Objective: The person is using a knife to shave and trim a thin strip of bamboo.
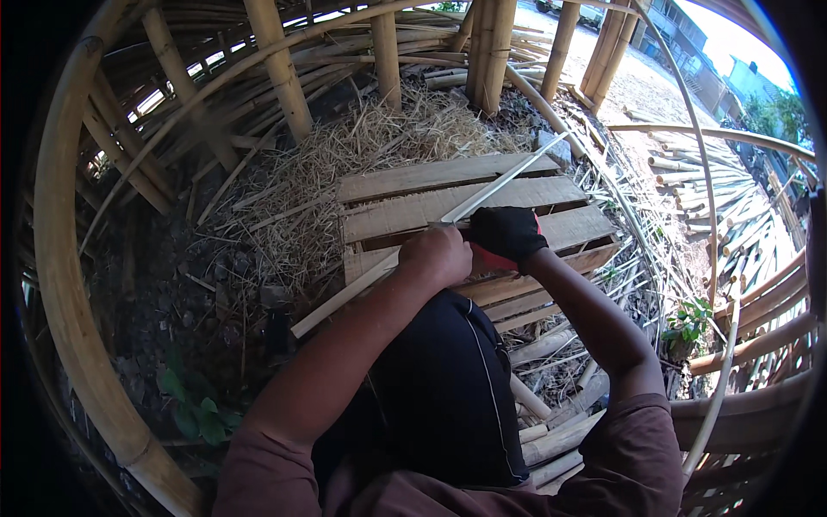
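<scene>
A long pale bamboo strip (pixel 508 178) runs slantwise beneath my hands, from the near left to the far right. My left hand (pixel 436 257), bare, is closed in a fist around its middle. Right beside it, my right hand (pixel 506 233) wears a black glove with red edging and is closed too. A thin dark piece shows between the two hands, but what the gloved fingers grip is hidden. Something red (pixel 491 261) lies under the right hand, above my knee. Below the strip is a slatted wooden crate (pixel 396 220).
Straw-like shavings (pixel 345 164) pile up behind and left of the crate. Upright bamboo posts (pixel 280 69) stand at the back. A thick curved pole (pixel 65 241) rises at the left. Cut bamboo poles (pixel 732 189) lie stacked at the right, with more pieces (pixel 560 439) beside my leg.
</scene>
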Demonstrator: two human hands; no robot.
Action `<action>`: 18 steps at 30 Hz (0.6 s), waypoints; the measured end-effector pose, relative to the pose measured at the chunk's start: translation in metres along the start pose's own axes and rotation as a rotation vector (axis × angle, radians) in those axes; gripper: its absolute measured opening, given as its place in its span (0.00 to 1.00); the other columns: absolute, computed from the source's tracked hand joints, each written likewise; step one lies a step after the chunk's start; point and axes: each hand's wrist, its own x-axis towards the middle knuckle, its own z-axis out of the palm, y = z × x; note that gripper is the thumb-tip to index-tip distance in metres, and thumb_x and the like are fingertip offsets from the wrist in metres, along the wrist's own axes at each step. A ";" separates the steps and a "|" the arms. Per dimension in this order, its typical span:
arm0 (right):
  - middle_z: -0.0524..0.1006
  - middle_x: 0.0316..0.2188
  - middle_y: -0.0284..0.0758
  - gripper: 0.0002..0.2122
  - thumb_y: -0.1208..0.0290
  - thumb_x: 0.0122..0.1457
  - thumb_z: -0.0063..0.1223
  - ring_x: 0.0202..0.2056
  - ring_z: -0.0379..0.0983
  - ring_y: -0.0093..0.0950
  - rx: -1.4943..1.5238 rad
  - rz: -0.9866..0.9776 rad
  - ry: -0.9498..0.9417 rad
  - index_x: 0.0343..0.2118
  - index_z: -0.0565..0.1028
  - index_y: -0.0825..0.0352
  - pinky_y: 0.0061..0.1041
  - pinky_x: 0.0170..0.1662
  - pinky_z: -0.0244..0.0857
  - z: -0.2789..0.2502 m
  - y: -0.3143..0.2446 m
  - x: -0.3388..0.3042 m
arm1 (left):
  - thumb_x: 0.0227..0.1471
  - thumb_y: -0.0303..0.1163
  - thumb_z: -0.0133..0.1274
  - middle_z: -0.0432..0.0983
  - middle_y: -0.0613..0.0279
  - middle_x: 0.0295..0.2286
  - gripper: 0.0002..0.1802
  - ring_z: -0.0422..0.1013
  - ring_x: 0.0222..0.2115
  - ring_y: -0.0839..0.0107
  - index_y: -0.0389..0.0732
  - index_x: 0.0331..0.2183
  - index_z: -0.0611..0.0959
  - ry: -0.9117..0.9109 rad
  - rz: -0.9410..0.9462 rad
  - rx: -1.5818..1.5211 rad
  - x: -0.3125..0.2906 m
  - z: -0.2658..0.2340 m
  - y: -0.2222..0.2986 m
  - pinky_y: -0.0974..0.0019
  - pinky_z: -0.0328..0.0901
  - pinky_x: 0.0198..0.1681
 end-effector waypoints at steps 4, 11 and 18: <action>0.81 0.25 0.40 0.24 0.39 0.57 0.50 0.30 0.80 0.41 -0.055 -0.129 0.098 0.30 0.81 0.58 0.40 0.33 0.72 0.000 -0.007 0.014 | 0.59 0.46 0.46 0.81 0.40 0.33 0.25 0.78 0.38 0.46 0.32 0.33 0.84 0.085 -0.073 -0.071 0.019 0.016 -0.028 0.50 0.71 0.45; 0.81 0.24 0.38 0.26 0.39 0.60 0.45 0.29 0.80 0.40 -0.077 -0.135 0.059 0.26 0.82 0.58 0.41 0.32 0.71 -0.004 -0.025 0.048 | 0.58 0.44 0.47 0.78 0.40 0.22 0.24 0.78 0.26 0.46 0.35 0.24 0.85 0.286 0.087 -0.097 0.025 0.016 -0.071 0.49 0.71 0.33; 0.82 0.26 0.41 0.28 0.43 0.64 0.37 0.31 0.80 0.42 0.016 0.048 0.182 0.28 0.84 0.60 0.43 0.37 0.70 0.042 -0.023 0.091 | 0.58 0.43 0.48 0.78 0.41 0.23 0.23 0.78 0.27 0.46 0.35 0.24 0.85 0.376 0.113 0.014 0.022 0.020 -0.074 0.48 0.72 0.34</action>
